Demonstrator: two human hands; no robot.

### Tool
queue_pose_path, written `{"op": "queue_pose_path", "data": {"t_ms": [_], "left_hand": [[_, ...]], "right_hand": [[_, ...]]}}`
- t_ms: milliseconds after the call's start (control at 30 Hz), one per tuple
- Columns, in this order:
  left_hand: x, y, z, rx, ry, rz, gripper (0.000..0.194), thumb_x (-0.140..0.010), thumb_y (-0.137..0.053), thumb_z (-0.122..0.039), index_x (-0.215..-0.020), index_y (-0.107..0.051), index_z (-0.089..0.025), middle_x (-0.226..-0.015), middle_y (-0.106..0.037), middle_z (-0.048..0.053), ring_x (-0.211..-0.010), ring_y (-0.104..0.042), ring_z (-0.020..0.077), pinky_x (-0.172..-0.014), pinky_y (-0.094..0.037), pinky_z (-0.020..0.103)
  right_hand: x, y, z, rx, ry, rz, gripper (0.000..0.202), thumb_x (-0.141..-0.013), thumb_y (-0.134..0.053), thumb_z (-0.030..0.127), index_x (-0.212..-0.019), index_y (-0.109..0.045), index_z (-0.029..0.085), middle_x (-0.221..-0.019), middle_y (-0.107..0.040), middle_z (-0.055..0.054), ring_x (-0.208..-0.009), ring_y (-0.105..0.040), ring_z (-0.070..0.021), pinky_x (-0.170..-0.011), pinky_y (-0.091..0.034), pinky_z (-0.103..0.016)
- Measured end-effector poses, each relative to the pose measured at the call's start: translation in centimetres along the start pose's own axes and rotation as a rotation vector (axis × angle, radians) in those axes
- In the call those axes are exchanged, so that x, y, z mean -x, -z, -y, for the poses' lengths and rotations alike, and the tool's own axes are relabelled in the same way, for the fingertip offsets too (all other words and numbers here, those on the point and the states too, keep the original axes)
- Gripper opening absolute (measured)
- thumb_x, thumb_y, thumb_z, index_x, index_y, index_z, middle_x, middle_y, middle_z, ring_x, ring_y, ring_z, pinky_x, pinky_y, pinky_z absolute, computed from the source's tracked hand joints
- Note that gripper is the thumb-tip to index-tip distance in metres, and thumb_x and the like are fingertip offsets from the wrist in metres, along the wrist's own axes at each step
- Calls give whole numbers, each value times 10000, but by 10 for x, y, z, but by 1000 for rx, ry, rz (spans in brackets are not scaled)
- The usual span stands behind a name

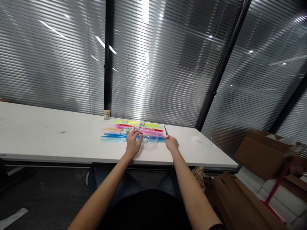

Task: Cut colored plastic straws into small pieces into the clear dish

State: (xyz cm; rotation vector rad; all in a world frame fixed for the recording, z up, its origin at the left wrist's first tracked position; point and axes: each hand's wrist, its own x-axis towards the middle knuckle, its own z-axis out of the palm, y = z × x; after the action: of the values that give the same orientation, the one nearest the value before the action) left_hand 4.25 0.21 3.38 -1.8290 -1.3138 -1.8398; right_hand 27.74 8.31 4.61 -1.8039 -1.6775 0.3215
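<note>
I'm clasping orange-handled metal scissors (167,133) in my right grip (172,143).
On my feed, my left grip (133,140) is curving by a clear round plastic loop (157,136); whether pinching, I can't tell.

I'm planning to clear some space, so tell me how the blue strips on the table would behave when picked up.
The blue strips are probably light for their length, as they look thin. They may be fairly stiff, since they lie nearly straight on the white table. Lifted together, they might slide apart: their left ends look uneven.
</note>
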Motion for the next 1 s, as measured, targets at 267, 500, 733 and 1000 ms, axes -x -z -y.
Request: {"op": "queue_pose_path", "data": {"t_ms": [267, 500, 733, 1000], "left_hand": [[0, -4, 10, 32, 171, -45, 335, -959, -348, -342, -1117, -609, -202, -1147, -627, 120, -1145, -552, 278, -1007, -421, 476], [3, -9, 15, 75, 307, 21, 432, -975, -298, -403, -1234, -573, -194, -1278, -605, 140, -1269, -502, 282, -1063, -386, 500], [1, -4, 6, 45, 475, 147, 577, -984, -221, -467, -1360, -505, -134, -1407, -527, 187, -1384, -390, 316, -1127, -288, 528], [-1, 4, -7, -14, 591, 241, 639, -986, -162, -504, -1431, -443, -142, -1479, -463, 171, -1397, -369, 350, -1130, -259, 565]], "right_hand": [[-5, -6, -7, 12, 32, -6, 230, -972, -582, 308, -1142, -631, 161, -1146, -643, -88, -961, -647, -204, -829, -555, -391], [-15, -18, -18, -10, 43, 13, 230, -968, -588, 304, -1140, -634, 158, -1142, -645, -87, -937, -651, -199, -799, -563, -370], [-17, -19, -23, 23, 114, -4, 231, -970, -586, 304, -1136, -631, 151, -1116, -651, -82, -908, -656, -191, -777, -569, -364], [-18, -6, -28, 97, 226, -57, 233, -968, -588, 299, -1149, -627, 158, -1150, -640, -88, -961, -648, -206, -824, -558, -391]]}}
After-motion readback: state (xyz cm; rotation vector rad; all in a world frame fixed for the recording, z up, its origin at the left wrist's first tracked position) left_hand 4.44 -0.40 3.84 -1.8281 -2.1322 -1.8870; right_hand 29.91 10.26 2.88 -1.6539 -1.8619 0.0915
